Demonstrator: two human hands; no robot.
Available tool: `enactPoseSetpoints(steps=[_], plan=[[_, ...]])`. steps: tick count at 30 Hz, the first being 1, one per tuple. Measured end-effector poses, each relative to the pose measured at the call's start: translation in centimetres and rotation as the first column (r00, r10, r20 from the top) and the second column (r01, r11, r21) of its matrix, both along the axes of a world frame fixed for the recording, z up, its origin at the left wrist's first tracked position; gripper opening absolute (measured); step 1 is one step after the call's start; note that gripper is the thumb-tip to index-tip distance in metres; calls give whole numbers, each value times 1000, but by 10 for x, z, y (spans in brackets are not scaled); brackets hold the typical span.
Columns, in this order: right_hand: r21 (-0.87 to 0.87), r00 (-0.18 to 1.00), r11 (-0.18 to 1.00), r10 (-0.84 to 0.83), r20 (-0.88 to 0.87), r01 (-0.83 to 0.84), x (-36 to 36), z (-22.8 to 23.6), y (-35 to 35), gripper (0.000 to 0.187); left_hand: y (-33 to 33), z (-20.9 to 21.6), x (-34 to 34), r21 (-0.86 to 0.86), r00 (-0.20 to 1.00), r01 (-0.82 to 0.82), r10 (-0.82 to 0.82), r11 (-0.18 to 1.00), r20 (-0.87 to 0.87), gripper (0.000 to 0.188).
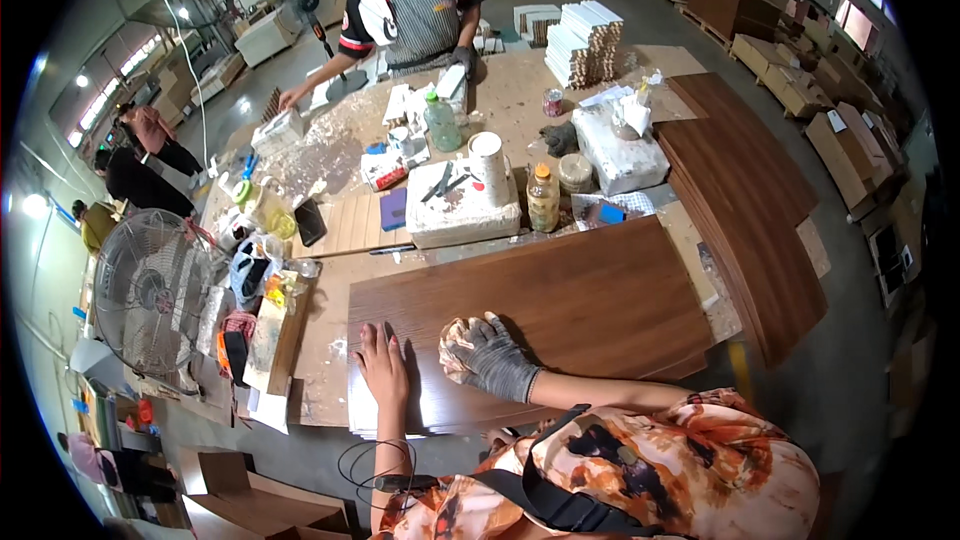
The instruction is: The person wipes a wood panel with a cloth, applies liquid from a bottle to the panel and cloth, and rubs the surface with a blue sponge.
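Note:
A dark brown wood-grain panel (590,290) lies on the worktable in front of me, apparently on top of others like it. My left hand (382,368) is bare and rests flat near the panel's left edge, fingers stretched out and holding nothing. To its right, my right hand (500,365) wears a grey glove. Its fingers are closed over a crumpled pale rag (457,348) with brownish stains, pressed against the panel's surface.
Beyond the panel stand a white block (465,215), an orange-capped bottle (543,198) and a wrapped white block (620,148). More brown panels (740,210) are stacked at right. A fan (150,290) stands left. Across the table, a person (420,20) works beside stacked white strips (585,45).

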State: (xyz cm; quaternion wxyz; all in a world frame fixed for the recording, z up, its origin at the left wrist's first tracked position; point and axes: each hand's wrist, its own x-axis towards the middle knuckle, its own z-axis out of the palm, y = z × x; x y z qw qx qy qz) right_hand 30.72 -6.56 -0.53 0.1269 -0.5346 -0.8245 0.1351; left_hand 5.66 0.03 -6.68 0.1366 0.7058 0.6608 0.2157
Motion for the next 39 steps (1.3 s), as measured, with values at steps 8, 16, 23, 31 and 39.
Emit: enactPoseSetpoints(steps=[8, 16, 23, 31, 39], plan=[[144, 988, 986, 100, -121, -83, 7, -23, 9, 54, 5, 20, 17, -24, 992, 32, -34, 999, -119, 54], [222, 975, 963, 186, -123, -155, 7, -30, 21, 32, 2, 5, 9, -33, 993, 35, -38, 999, -108, 54], [183, 965, 957, 245, -91, -225, 19, -19, 50, 21, -4, 6, 2, 18, 993, 32, -30, 999, -113, 56], [124, 975, 992, -62, 211, 36, 107, -3, 115, 29, -5, 9, 17, -19, 991, 103, -104, 995, -87, 59], [845, 901, 415, 119, -417, 336, 100, 271, 168, 36, -1, 5, 5, -2, 994, 69, -69, 998, -90, 57]])
